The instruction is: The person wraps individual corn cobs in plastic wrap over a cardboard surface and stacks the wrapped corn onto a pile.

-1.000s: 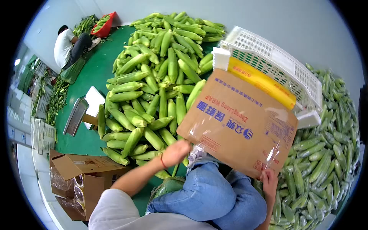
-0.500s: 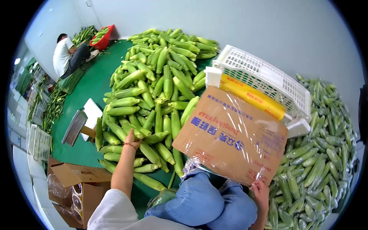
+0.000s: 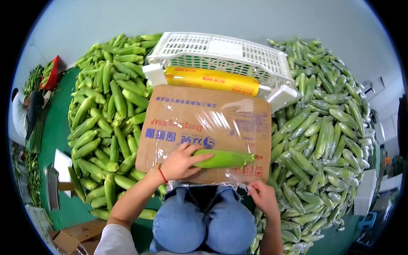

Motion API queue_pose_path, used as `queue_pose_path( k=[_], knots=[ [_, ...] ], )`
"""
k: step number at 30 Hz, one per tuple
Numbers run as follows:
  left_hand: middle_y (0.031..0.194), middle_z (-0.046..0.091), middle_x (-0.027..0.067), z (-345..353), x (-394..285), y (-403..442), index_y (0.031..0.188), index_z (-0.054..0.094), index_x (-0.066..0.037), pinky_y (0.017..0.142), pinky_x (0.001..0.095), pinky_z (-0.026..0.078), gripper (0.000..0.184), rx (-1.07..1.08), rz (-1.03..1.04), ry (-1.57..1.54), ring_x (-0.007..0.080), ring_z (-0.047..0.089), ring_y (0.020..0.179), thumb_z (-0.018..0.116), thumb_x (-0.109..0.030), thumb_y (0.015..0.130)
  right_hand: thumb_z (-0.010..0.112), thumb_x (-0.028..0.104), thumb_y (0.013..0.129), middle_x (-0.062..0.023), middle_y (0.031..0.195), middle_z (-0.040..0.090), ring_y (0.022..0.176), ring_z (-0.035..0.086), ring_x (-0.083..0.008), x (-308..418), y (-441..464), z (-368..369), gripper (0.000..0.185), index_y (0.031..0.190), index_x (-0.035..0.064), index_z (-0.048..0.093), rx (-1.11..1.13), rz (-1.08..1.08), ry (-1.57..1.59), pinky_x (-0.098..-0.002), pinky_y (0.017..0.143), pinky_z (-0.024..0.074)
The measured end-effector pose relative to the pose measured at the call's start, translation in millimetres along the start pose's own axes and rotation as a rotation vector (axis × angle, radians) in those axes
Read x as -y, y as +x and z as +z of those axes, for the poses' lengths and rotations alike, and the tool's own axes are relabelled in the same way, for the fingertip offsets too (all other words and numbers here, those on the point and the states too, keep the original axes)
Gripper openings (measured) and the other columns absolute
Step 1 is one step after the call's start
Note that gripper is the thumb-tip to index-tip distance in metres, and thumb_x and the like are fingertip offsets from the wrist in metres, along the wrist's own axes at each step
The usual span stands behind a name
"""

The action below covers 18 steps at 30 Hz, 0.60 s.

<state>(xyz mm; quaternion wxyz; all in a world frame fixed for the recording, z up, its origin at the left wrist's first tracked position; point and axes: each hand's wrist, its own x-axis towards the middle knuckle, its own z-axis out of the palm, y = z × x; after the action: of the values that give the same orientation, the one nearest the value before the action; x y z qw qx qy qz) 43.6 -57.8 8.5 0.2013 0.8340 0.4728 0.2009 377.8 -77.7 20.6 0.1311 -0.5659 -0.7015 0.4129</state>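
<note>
An ear of corn in its green husk lies across a cardboard box covered with clear plastic film. My left hand is closed around the ear's left end. At the box's lower right corner, my right hand pinches the gathered edge of the film. A yellow roll of film sits along the far edge of the box between white end blocks.
A white plastic crate stands behind the roll. Unwrapped corn is heaped at left, film-wrapped corn at right. A scale, an open carton and a seated person are farther left.
My left hand has moved from the corn heap onto the box, bringing an ear of corn. My view has turned right; my right hand still holds the film's edge.
</note>
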Motion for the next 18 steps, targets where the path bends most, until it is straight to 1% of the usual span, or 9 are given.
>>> queue_pose_path(
  k=[3,4,8,11,12,14,15,17,18],
  knots=[
    [0.125,0.052,0.0168,-6,11,14,0.133,0.052,-0.020,0.092,0.0434,0.046,0.064,0.097,-0.004,-0.065,0.0391,0.052,0.108,0.070,-0.015,0.072,0.057,0.010,0.089,-0.0117,0.093,0.066,0.087,0.064,-0.0271,25,26,3,0.015,0.102,0.0056,0.060,-0.271,-0.269,0.801,-0.0331,0.079,0.0488],
    [0.132,0.047,0.0210,-10,6,18,0.137,0.048,-0.016,0.097,0.0446,0.044,0.064,0.199,-0.099,-0.120,0.0407,0.050,0.116,0.069,-0.019,0.077,0.059,0.015,0.088,-0.0120,0.099,0.064,0.093,0.062,-0.0282,35,48,14,0.018,0.104,0.0060,0.060,-0.303,-0.380,0.488,-0.0345,0.081,0.0475],
    [0.142,0.034,0.0291,15,-18,-25,0.141,0.043,-0.009,0.097,0.0451,0.045,0.081,-0.372,-0.317,-0.044,0.0430,0.051,0.119,0.077,-0.038,0.074,0.063,0.030,0.085,-0.0107,0.106,0.061,0.097,0.057,-0.0280,27,129,52,0.029,0.103,0.0081,0.061,-0.429,-0.622,-0.465,-0.0379,0.079,0.0454],
    [0.119,0.054,0.0231,58,4,-76,0.125,0.054,-0.003,0.088,0.0370,0.051,0.060,-0.374,-0.128,0.388,0.0372,0.058,0.105,0.077,-0.027,0.076,0.064,0.038,0.082,-0.0090,0.100,0.059,0.090,0.056,-0.0265,27,143,55,0.033,0.098,0.0093,0.063,-0.449,-0.601,-0.465,-0.0398,0.074,0.0447],
    [0.107,0.057,0.0195,59,13,-78,0.114,0.059,-0.002,0.084,0.0364,0.052,0.044,-0.707,-0.377,-0.352,0.0351,0.059,0.098,0.074,-0.021,0.078,0.065,0.035,0.081,-0.0081,0.093,0.057,0.086,0.055,-0.0265,33,145,55,0.026,0.089,0.0097,0.065,-0.508,-0.614,-0.431,-0.0405,0.073,0.0446],
    [0.093,0.059,0.0148,17,19,-54,0.093,0.064,0.000,0.078,0.0361,0.052,0.017,-0.892,-0.525,-0.544,0.0322,0.059,0.086,0.068,-0.010,0.079,0.064,0.031,0.081,-0.0077,0.088,0.057,0.086,0.056,-0.0269,35,149,57,0.024,0.088,0.0084,0.066,-0.504,-0.663,-0.411,-0.0402,0.071,0.0457],
    [0.089,0.059,0.0137,-28,19,-29,0.083,0.065,0.000,0.076,0.0365,0.052,0.005,-0.753,-0.421,0.024,0.0314,0.058,0.082,0.065,-0.004,0.079,0.063,0.029,0.081,-0.0075,0.086,0.057,0.087,0.056,-0.0271,36,151,56,0.022,0.087,0.0077,0.066,-0.508,-0.692,-0.403,-0.0400,0.070,0.0463],
    [0.085,0.063,0.0158,-54,30,29,0.081,0.066,-0.001,0.064,0.0346,0.051,0.006,-0.537,-0.248,0.021,0.0280,0.063,0.076,0.061,-0.004,0.082,0.063,0.031,0.082,-0.0061,0.080,0.057,0.077,0.057,-0.0260,35,163,59,0.022,0.080,0.0087,0.064,-0.496,-0.742,-0.372,-0.0385,0.063,0.0468],
    [0.078,0.063,0.0164,-43,43,54,0.078,0.067,-0.003,0.064,0.0354,0.052,0.013,-0.187,-0.309,0.110,0.0282,0.064,0.075,0.060,-0.013,0.084,0.063,0.032,0.082,-0.0054,0.077,0.056,0.072,0.057,-0.0254,35,165,60,0.023,0.077,0.0092,0.063,-0.491,-0.767,-0.355,-0.0378,0.060,0.0471]
  ],
)
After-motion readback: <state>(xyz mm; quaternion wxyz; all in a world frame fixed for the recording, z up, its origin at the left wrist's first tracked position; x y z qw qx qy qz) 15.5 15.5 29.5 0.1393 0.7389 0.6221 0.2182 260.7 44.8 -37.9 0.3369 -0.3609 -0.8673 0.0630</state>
